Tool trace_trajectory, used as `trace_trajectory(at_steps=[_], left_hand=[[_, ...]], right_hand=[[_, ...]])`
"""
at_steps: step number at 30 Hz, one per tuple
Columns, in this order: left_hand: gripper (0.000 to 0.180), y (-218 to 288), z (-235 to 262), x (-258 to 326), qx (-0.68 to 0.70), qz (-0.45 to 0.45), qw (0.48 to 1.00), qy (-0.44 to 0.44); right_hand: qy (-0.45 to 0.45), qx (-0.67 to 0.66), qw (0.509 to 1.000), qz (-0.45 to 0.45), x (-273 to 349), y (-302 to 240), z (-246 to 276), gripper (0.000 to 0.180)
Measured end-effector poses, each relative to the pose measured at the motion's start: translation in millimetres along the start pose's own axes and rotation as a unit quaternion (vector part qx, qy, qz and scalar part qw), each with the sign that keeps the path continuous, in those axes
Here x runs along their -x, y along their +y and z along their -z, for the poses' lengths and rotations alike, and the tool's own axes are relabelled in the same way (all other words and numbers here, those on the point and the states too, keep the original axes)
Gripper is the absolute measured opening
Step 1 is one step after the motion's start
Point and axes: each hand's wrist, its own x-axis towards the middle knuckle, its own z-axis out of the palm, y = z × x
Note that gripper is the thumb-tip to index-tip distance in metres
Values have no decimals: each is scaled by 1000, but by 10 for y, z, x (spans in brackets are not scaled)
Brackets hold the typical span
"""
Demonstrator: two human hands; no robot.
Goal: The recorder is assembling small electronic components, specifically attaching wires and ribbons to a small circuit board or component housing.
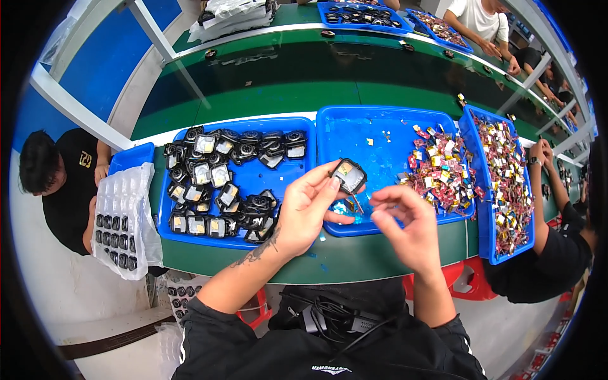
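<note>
My left hand (pixel 303 212) holds a black watch case (pixel 349 176) by its edges, between thumb and fingers, above the middle blue tray (pixel 339 117). The inside of the case faces up, with a grey surface and a yellowish patch. A thin strip seems to hang below it, too small to make out. Just to the right, my right hand (pixel 415 231) is apart from the case. Its fingers are bent and the thumb stands off from them, with nothing visible between. Beneath that hand's far side lies a heap of small red boards with white and yellow parts (pixel 443 168).
At left, a blue tray (pixel 291 190) holds many black watch cases (pixel 204 144). Another blue tray (pixel 484 221) at right is full of small red parts. A green conveyor belt (pixel 285 95) runs behind. Co-workers sit on both sides; a clear blister tray (pixel 142 221) lies left.
</note>
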Motion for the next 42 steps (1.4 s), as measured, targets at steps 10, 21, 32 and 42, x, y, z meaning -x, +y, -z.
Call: trace_trajectory(at_steps=[10,21,32,42], left_hand=[[34,77,51,72,-277,-173,938,-117],[31,19,104,26,-524,-386,757,-55],[22,-40,-3,88,-120,63,989,-53],[23,-73,-25,127,-65,11,997,-36]], right_hand=[[2,-182,983,-33,-30,39,-74,22],[-9,-94,995,-13,-34,-46,-66,9],[17,-74,997,-11,51,-37,-75,21],[139,18,986,95,-32,115,-234,30]])
